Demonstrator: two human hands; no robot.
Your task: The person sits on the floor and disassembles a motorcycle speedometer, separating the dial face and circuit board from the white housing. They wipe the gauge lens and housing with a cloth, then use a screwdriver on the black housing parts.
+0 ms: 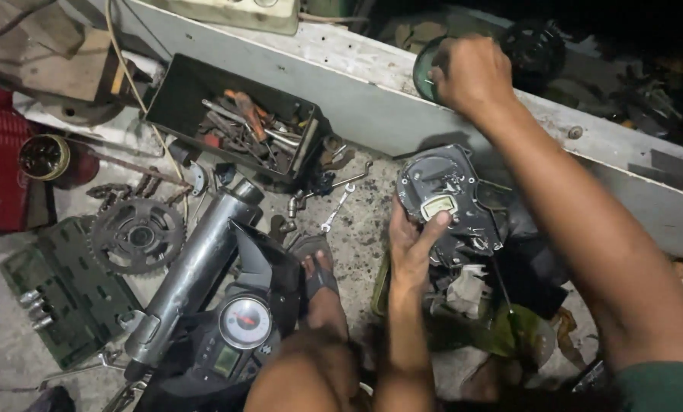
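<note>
Head view: I see my left hand (414,240) clasping the left edge of a dark gauge housing (452,202), thumb pressed just beside its small pale window. The housing stands tilted on the heap of rags and parts near the middle of the concrete floor (360,229), its long axis running from lower right up toward the grey ledge (372,99).

My right hand (471,72) is up at that ledge, well apart from the housing, fingers closed around a round dark-green lens (425,69) at the ledge's far edge. The lens lies up and slightly right from the housing, so the right hand is the nearer one to it; the left is the only one on the housing.

A second gauge cluster (238,328) with a round dial lies near the floor's lower left, beside a sprocket (135,235) and an open toolbox (238,122).
</note>
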